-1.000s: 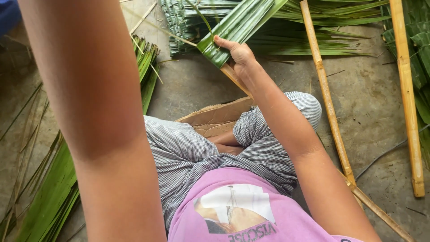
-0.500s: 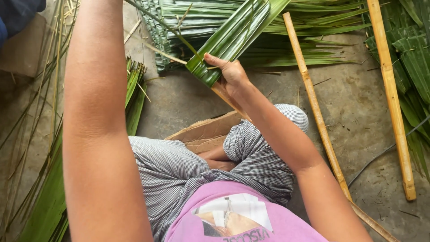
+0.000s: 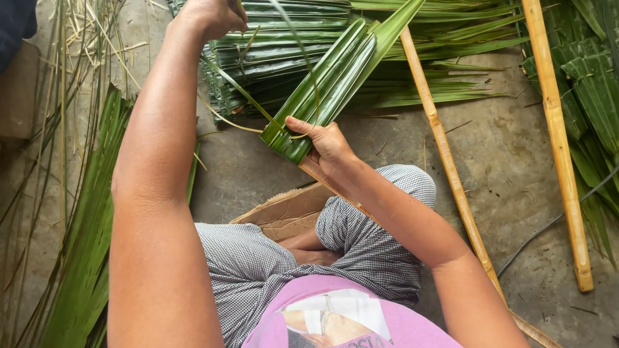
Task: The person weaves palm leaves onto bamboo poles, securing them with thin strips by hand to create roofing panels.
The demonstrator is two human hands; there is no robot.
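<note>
Up goes the left hand (image 3: 216, 14), drawing a thin leaf strip (image 3: 242, 116) taut.
Fingers pinched on that strip; right hand (image 3: 325, 142) is clamped around the folded palm leaves (image 3: 329, 84), held above the concrete floor (image 3: 516, 161), beside 1 bamboo pole (image 3: 445, 148).

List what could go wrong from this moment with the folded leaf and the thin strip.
1. The left hand is raised high, drawing the thin strip taut through the folded palm leaves; a hard tug might snap it or tear the leaf.
2. The right hand pinches only the folded end, so the fold could spring open.
3. The strip's edge crosses near the right fingers and might cut them.
</note>
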